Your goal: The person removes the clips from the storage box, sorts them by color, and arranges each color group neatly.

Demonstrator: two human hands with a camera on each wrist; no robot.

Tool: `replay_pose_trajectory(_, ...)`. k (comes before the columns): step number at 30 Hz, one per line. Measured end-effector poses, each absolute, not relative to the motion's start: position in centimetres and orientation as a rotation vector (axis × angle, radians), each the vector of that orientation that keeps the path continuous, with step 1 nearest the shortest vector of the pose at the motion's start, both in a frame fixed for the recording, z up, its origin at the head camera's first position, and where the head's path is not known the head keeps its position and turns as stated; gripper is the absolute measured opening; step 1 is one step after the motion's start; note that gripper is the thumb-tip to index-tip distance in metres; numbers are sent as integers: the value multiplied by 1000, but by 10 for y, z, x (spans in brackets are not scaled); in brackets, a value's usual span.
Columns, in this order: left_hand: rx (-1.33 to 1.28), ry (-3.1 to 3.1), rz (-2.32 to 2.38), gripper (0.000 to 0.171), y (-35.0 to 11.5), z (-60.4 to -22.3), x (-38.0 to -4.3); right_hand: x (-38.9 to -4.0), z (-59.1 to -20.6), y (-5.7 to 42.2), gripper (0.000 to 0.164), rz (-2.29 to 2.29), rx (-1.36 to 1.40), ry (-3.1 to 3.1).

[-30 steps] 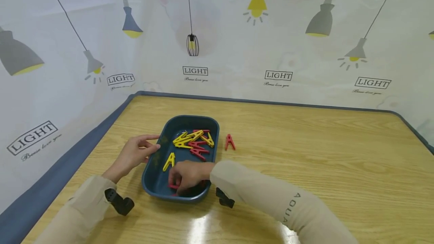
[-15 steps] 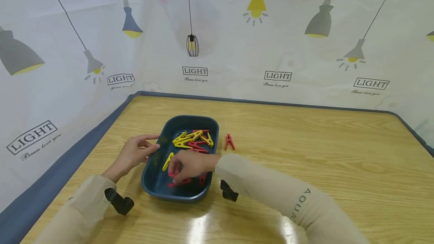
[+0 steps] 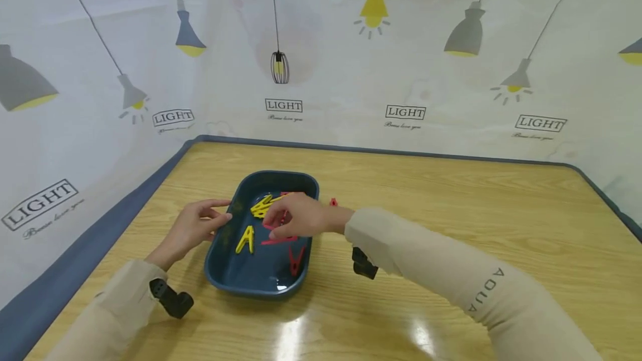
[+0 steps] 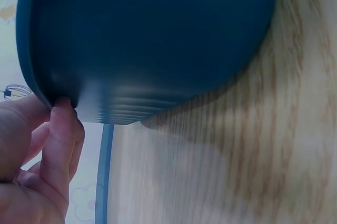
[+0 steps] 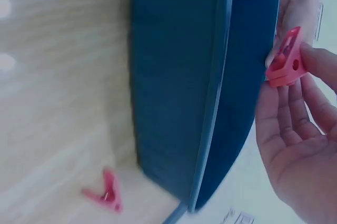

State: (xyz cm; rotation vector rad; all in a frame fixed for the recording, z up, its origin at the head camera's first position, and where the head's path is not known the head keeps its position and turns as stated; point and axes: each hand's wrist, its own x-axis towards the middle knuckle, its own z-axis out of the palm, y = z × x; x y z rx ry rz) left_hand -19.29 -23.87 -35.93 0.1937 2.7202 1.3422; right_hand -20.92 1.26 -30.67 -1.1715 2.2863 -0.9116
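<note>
My left hand (image 3: pixel 195 226) pinches the left rim of a dark blue plastic bin (image 3: pixel 241 283); the left wrist view shows its thumb and fingers at that rim. Over the bin, my right hand (image 3: pixel 299 215) holds a red clothespin (image 5: pixel 287 63) between thumb and fingers, plainest in the right wrist view. Below this hand, to its left, a yellow clothespin (image 3: pixel 246 239) lies alone on the bin's floor. Another red clothespin (image 3: pixel 296 261) lies near the right wall. Several yellow clothespins (image 3: pixel 262 206) are heaped toward the far end, partly hidden by my right hand.
One more red clothespin (image 5: pixel 108 192) lies on the wooden table (image 3: pixel 451 216), to the right of the bin; my right forearm partly covers it in the head view. A white curtain (image 3: pixel 341 82) printed with lamps stands behind the table's blue edge.
My right hand has risen from the bin's near end and moved away from me and to the right, with the red clothespin. The left hand keeps its place on the rim.
</note>
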Motion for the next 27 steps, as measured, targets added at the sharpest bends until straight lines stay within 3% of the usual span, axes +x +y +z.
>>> replay_pose_trajectory(11, 187, 2713, 1344, 47, -238, -361, -193, -234, -300, 67, 26, -1077, -1040, 2478)
replay_pose_trajectory(27, 152, 2715, 1352, 46, -237, -361, -192, -259, -353, 127, 29, -1188, -685, 2631)
